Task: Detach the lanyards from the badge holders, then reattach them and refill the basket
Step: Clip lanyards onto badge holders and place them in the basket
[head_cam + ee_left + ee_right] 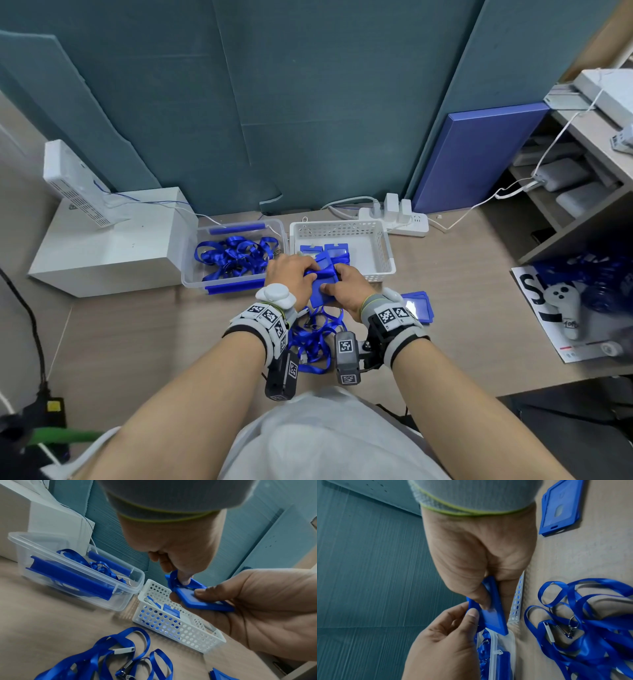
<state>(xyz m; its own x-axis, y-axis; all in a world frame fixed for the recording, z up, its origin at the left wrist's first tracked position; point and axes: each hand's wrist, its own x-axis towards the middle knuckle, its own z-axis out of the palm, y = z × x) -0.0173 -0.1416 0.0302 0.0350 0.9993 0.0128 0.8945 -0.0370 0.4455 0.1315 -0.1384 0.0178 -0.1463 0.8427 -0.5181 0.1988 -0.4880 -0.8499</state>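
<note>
I hold a blue badge holder (323, 291) just above the table, in front of the white perforated basket (385, 253). My right hand (337, 286) grips its body, thumb on the face (494, 616). My left hand (301, 274) pinches the blue lanyard end (171, 578) at the holder's top edge. More holders (325, 250) lie in the basket. Loose blue lanyards (315, 339) are tangled on the table below my wrists, their metal clips (565, 630) showing. A small stack of holders (418, 306) lies right of my right wrist.
A clear plastic box (191, 274) full of blue lanyards sits left of the basket. A white box (102, 246) stands further left, and a power strip (404, 219) behind the basket. A shelf unit (582, 171) and a printed sheet with a controller (565, 308) are at right.
</note>
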